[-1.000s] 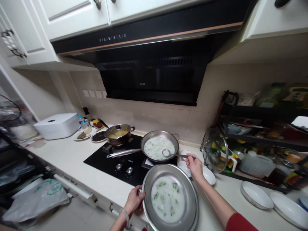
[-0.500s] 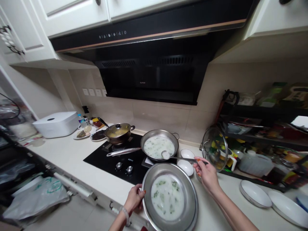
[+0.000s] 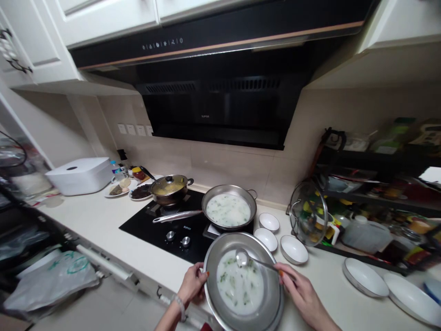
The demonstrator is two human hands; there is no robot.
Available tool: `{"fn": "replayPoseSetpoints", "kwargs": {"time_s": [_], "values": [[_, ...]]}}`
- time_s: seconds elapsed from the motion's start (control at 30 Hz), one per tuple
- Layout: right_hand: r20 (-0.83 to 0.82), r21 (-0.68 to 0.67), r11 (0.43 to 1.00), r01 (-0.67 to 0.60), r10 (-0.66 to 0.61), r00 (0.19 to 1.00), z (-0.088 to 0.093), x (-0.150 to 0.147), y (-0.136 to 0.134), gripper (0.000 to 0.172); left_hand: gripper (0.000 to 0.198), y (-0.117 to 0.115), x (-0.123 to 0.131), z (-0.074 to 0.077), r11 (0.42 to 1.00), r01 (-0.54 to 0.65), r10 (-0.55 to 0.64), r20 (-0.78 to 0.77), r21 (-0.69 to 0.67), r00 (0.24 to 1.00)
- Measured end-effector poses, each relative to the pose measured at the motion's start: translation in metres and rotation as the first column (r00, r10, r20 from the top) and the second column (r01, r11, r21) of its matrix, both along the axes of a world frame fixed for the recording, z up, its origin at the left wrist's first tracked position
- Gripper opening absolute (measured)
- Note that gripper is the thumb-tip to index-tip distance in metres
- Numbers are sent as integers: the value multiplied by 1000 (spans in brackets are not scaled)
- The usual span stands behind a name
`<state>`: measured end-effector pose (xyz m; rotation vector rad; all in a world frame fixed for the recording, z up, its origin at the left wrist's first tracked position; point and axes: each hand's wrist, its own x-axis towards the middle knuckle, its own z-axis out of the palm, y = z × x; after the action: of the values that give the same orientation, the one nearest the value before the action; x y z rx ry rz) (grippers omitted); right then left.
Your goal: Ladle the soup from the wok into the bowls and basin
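My left hand (image 3: pixel 193 284) grips the left rim of a wide metal basin (image 3: pixel 273 294), which holds milky white soup with green leaves (image 3: pixel 237 287). My right hand (image 3: pixel 299 288) is closed around the handle of a metal ladle (image 3: pixel 242 257). The ladle's bowl is over the far part of the basin, at the soup's surface. Behind the basin, a long-handled metal wok (image 3: pixel 204 204) on the stove contains the same kind of white soup. Three small white bowls (image 3: pixel 269 222) stand to the right of the wok.
A lidded pan (image 3: pixel 169 189) sits on the back left of the black stove (image 3: pixel 151 230). Plates of food (image 3: pixel 140 192) and a white box (image 3: pixel 81 177) are farther left. A glass lid (image 3: pixel 308 214) leans against the crowded rack at right; shallow white dishes (image 3: pixel 365 278) lie in front.
My right hand has brought the ladle from the wok toward me, down into the basin. A third small bowl is now uncovered. My left hand stays on the basin's rim.
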<state>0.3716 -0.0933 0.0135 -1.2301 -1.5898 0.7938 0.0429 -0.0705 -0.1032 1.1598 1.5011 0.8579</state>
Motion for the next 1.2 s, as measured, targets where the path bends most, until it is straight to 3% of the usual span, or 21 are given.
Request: {"fn": "replayPoseSetpoints", "kwargs": {"time_s": [0.1,0.17,0.3,0.4,0.5,0.6,0.73,0.87,0.97,1.2], "values": [[128,125,986,-112,96,987,6,2,-6,22,48,-1,0,2,1000,1,-1,-5,-3,1000],[140,142,983,-116,96,985,11,3,-5,23,47,-1,0,3,1000,5,-5,-5,-5,1000],[-43,49,998,41,-39,998,25,2,9,29,46,-1,1,4,1000,7,-7,15,-3,1000],[-232,-36,985,170,-173,957,36,-2,29,40,44,-1,1,3,1000,5,-5,20,-10,1000],[-288,-15,974,228,-223,932,42,-10,55,41,42,0,1,3,1000,15,-15,9,-1,1000],[-246,52,971,232,-212,946,38,-19,84,35,42,0,0,3,1000,20,-20,2,9,1000],[-139,108,976,190,-174,975,19,-34,115,30,40,1,2,4,1000,12,-12,0,6,1000],[-27,121,982,148,-146,989,0,-46,130,31,37,1,3,3,1000,3,-3,8,11,1000],[6,93,986,138,-140,990,-4,-51,133,33,35,1,3,3,1000,0,0,1,24,1000],[-240,-4,979,201,-197,951,3,-50,136,34,39,1,3,1,1000,-3,3,23,19,1000]]}}
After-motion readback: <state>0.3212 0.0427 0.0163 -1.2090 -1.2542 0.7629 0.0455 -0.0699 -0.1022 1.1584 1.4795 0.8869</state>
